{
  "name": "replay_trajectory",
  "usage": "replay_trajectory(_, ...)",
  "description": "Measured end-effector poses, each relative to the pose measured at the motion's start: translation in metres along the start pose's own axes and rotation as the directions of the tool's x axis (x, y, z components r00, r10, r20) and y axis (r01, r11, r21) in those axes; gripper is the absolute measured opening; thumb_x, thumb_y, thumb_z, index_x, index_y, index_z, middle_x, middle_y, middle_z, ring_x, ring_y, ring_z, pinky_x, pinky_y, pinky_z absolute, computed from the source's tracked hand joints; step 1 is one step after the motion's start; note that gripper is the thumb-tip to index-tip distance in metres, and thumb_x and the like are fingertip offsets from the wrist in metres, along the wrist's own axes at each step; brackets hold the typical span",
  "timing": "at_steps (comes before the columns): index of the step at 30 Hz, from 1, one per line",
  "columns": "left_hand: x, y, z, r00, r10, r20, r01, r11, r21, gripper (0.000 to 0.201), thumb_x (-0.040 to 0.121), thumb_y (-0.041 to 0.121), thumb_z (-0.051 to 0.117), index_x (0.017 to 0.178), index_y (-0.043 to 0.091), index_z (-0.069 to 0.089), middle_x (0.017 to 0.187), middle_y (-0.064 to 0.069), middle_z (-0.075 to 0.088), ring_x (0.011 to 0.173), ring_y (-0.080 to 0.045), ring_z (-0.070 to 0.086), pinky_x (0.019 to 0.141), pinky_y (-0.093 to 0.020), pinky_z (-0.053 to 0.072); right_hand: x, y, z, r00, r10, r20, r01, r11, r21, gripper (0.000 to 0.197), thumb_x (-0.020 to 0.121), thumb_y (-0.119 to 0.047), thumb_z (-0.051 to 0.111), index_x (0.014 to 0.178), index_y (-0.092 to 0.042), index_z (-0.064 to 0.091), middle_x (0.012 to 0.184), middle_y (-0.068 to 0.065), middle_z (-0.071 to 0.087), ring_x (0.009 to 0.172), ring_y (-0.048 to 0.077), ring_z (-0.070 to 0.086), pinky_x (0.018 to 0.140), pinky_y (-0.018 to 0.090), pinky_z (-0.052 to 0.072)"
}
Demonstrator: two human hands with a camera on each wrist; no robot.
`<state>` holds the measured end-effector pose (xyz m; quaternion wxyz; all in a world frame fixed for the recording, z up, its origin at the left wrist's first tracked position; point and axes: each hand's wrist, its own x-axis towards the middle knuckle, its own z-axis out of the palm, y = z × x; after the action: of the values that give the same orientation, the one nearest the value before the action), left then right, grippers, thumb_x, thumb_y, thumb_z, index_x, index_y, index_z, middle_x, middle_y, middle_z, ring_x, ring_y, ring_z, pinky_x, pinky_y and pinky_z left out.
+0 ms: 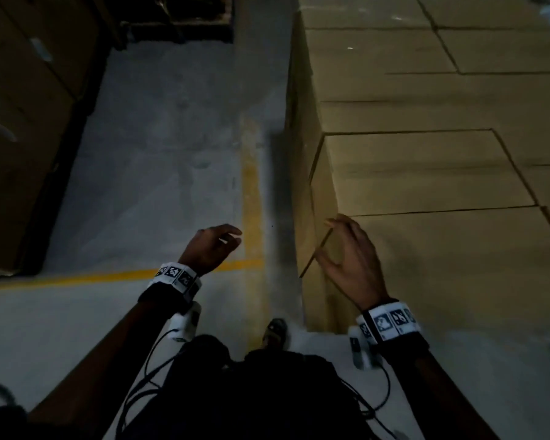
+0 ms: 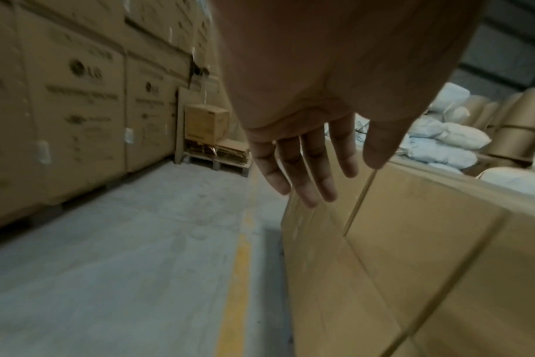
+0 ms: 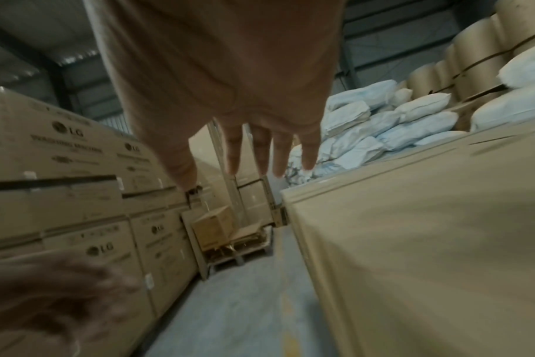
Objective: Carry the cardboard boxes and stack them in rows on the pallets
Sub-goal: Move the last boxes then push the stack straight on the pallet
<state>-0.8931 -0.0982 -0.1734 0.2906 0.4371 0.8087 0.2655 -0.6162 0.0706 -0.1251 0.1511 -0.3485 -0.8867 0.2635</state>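
A block of brown cardboard boxes [image 1: 426, 173] fills the right of the head view, tops level and packed in rows. My right hand [image 1: 350, 258] hovers at the near left corner of this block with fingers spread and nothing held; the wrist view shows the right hand [image 3: 260, 154] with straight fingers above the box edge [image 3: 382, 217]. My left hand [image 1: 213, 246] hangs over the concrete aisle, fingers relaxed and empty. In the left wrist view the left hand [image 2: 306, 169] points at the side of the boxes [image 2: 397, 241].
Tall stacks of printed cartons [image 2: 70, 116] line the left side of the aisle. A wooden pallet [image 2: 220, 161] with one small box [image 2: 206, 123] stands at the far end. White sacks [image 3: 397, 120] and paper rolls [image 3: 474, 60] lie beyond the boxes. A yellow floor line [image 1: 251, 192] runs along the aisle.
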Motion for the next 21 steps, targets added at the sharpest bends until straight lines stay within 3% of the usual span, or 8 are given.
replay_trajectory(4, 0.072, 0.006, -0.022, 0.989, 0.119, 0.086, -0.118, 0.993, -0.013, 0.026, 0.103, 0.035, 0.060, 0.125, 0.024, 0.068, 0.107, 0.003, 0.073, 0.094, -0.014, 0.069, 0.083, -0.030, 0.053, 0.047, -0.024, 0.031, 0.997, 0.001, 0.082, 0.002, 1.000, -0.030, 0.050, 0.092, -0.044, 0.066, 0.138, -0.027, 0.054, 0.140, -0.004, 0.056, 0.117, 0.016, 0.057, 0.092, 0.030, 0.041)
replay_trajectory(6, 0.108, 0.010, -0.028, 0.970, 0.202, 0.134, -0.201, 0.979, -0.024, 0.027, 0.102, 0.035, 0.060, 0.125, 0.023, 0.068, 0.107, 0.005, 0.073, 0.093, -0.013, 0.069, 0.082, -0.028, 0.052, 0.062, -0.021, 0.046, 0.987, 0.034, 0.156, -0.014, 0.992, -0.125, 0.051, 0.092, -0.053, 0.058, 0.138, -0.032, 0.051, 0.139, -0.008, 0.057, 0.117, 0.017, 0.059, 0.096, 0.036, 0.039)
replay_trajectory(9, 0.170, 0.019, -0.038, 0.917, 0.351, 0.190, -0.348, 0.936, -0.052, 0.025, 0.101, 0.029, 0.065, 0.123, 0.020, 0.070, 0.109, 0.002, 0.074, 0.095, -0.012, 0.069, 0.082, -0.030, 0.056, 0.079, -0.012, 0.063, 0.975, 0.151, 0.161, -0.109, 0.964, -0.242, 0.052, 0.091, -0.058, 0.051, 0.138, -0.035, 0.049, 0.134, -0.007, 0.063, 0.111, 0.022, 0.064, 0.108, 0.048, 0.039)
replay_trajectory(11, 0.212, 0.021, -0.044, 0.859, 0.460, 0.226, -0.459, 0.886, -0.057, 0.027, 0.099, 0.029, 0.066, 0.125, 0.020, 0.070, 0.111, 0.000, 0.074, 0.098, -0.011, 0.069, 0.084, -0.033, 0.058, 0.083, -0.009, 0.069, 0.956, 0.254, 0.146, -0.210, 0.942, -0.261, 0.055, 0.093, -0.060, 0.050, 0.142, -0.033, 0.049, 0.131, -0.003, 0.066, 0.116, 0.028, 0.061, 0.113, 0.045, 0.036)
replay_trajectory(13, 0.255, 0.020, -0.052, 0.769, 0.563, 0.303, -0.572, 0.818, -0.066, 0.038, 0.099, 0.044, 0.062, 0.129, 0.022, 0.067, 0.116, -0.001, 0.073, 0.103, -0.015, 0.069, 0.086, -0.039, 0.058, 0.085, -0.013, 0.079, 0.910, 0.399, 0.109, -0.359, 0.893, -0.271, 0.062, 0.092, -0.065, 0.044, 0.145, -0.032, 0.048, 0.128, 0.002, 0.069, 0.128, 0.032, 0.053, 0.111, 0.042, 0.040)
replay_trajectory(15, 0.293, 0.023, -0.064, 0.655, 0.641, 0.399, -0.677, 0.733, -0.065, 0.048, 0.098, 0.053, 0.056, 0.134, 0.023, 0.064, 0.126, -0.004, 0.070, 0.112, -0.023, 0.068, 0.093, -0.042, 0.056, 0.090, -0.033, 0.093, 0.805, 0.590, 0.067, -0.562, 0.794, -0.232, 0.066, 0.094, -0.065, 0.044, 0.149, -0.029, 0.047, 0.131, 0.007, 0.067, 0.123, 0.034, 0.059, 0.099, 0.042, 0.050)
replay_trajectory(17, 0.315, 0.034, -0.082, 0.561, 0.714, 0.420, -0.744, 0.657, -0.123, 0.044, 0.099, 0.045, 0.057, 0.135, 0.020, 0.063, 0.133, -0.006, 0.067, 0.119, -0.026, 0.064, 0.101, -0.040, 0.052, 0.093, -0.061, 0.111, 0.706, 0.708, 0.025, -0.695, 0.699, -0.168, 0.057, 0.097, -0.055, 0.056, 0.147, -0.029, 0.049, 0.134, 0.008, 0.065, 0.111, 0.033, 0.065, 0.087, 0.042, 0.054)
replay_trajectory(21, 0.345, 0.049, -0.101, 0.337, 0.810, 0.480, -0.808, 0.510, -0.294, 0.038, 0.099, 0.027, 0.062, 0.135, 0.015, 0.063, 0.132, -0.008, 0.064, 0.119, -0.024, 0.062, 0.102, -0.039, 0.051, 0.107, -0.127, 0.154, 0.548, 0.824, -0.145, -0.806, 0.567, 0.171, 0.046, 0.097, -0.050, 0.064, 0.138, -0.031, 0.057, 0.135, -0.002, 0.064, 0.117, 0.019, 0.064, 0.084, 0.034, 0.051)
